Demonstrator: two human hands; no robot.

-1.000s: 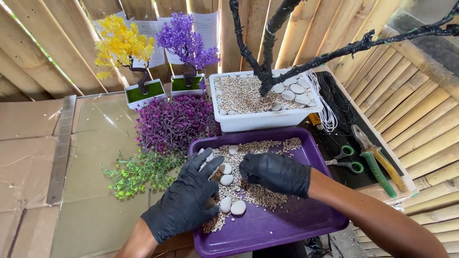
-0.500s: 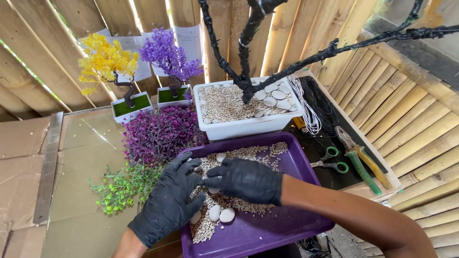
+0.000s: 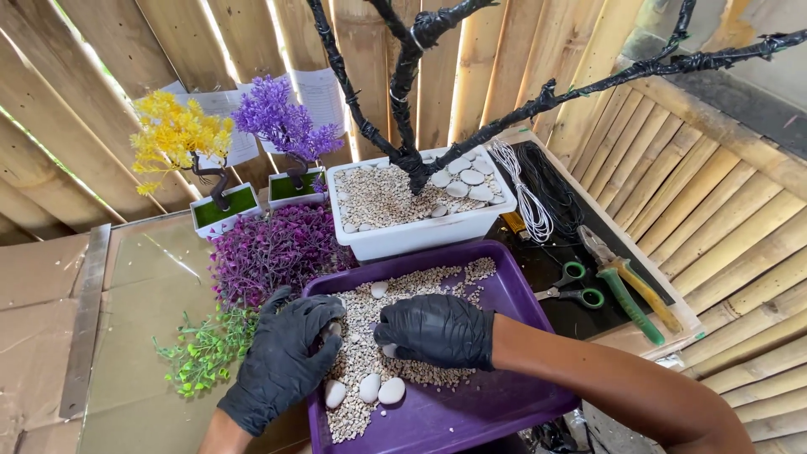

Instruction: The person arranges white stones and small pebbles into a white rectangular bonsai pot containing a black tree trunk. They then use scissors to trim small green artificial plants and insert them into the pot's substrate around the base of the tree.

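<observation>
Both my hands wear black gloves and rest in a purple tray (image 3: 513, 294) holding small gravel (image 3: 420, 290) and a few white flat stones (image 3: 368, 389). My left hand (image 3: 286, 357) sits at the tray's left rim, fingers curled over gravel and a pale stone near its fingertips. Palm down, my right hand (image 3: 437, 329) lies on the gravel in the tray's middle, fingers bent; whether it holds anything is hidden. Behind the tray stands a white rectangular pot (image 3: 420, 231) filled with gravel and white stones, with a black wrapped bare tree (image 3: 403, 92) rising from it.
Purple foliage (image 3: 273, 252) and green sprigs (image 3: 206, 353) lie left of the tray. Small yellow (image 3: 181, 139) and purple (image 3: 282, 126) artificial trees stand at the back. Pliers (image 3: 635, 282), green-handled scissors (image 3: 576, 286) and coiled black and white cord (image 3: 538, 189) lie right. Bamboo walls surround.
The view has shifted, so everything sits more to the left. Both hands stay in the tray; my left hand has slid toward the left rim and my right hand has flattened onto the gravel.
</observation>
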